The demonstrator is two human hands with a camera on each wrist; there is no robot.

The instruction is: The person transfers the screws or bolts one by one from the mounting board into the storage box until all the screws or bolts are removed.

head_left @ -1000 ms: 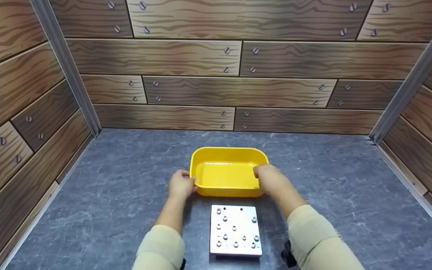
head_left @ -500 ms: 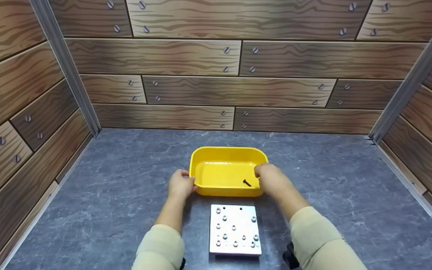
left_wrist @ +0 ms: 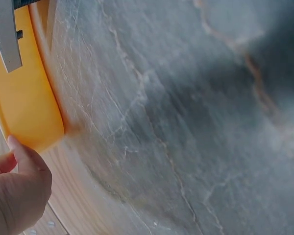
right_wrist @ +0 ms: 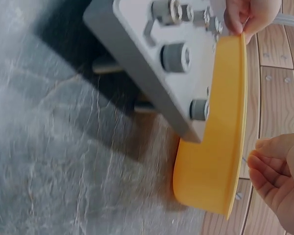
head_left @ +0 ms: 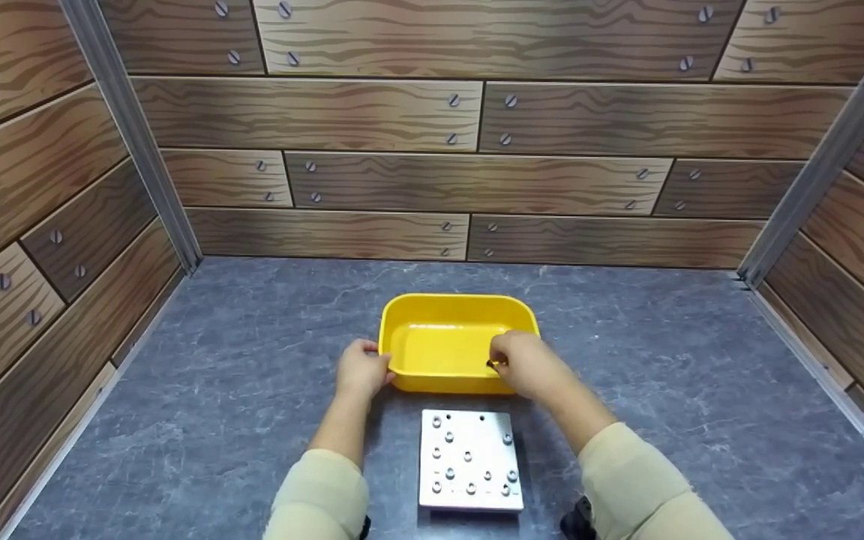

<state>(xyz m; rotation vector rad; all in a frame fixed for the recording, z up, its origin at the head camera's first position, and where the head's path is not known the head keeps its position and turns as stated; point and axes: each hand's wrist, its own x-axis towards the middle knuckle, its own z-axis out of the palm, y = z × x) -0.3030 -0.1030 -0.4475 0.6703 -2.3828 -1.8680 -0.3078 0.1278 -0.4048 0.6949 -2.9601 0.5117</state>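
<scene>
My left hand (head_left: 362,371) pinches the rim of a yellow plastic tray (head_left: 458,384) at its front left corner; in the left wrist view, the thumb and fingers of that hand (left_wrist: 24,181) meet at the edge. My right hand (head_left: 535,365) reaches over the tray's right side. Its thumb and fingertips pinch a small black screw (head_left: 490,364) low inside, with one end showing and the rest hidden by the fingers. In the right wrist view, that hand (right_wrist: 279,171) has curled fingers behind the tray's rim (right_wrist: 237,181).
A silver metal plate (head_left: 477,465) with several socket-head bolts stands just in front of the tray, between my forearms. Short posts (right_wrist: 146,106) hold it above the grey marbled tabletop (head_left: 199,450). Wood-patterned walls (head_left: 379,180) enclose the back and sides.
The black screw came into view on the tray floor half a second ago. My right hand has since moved left onto it, covering most of it. The left hand keeps its place.
</scene>
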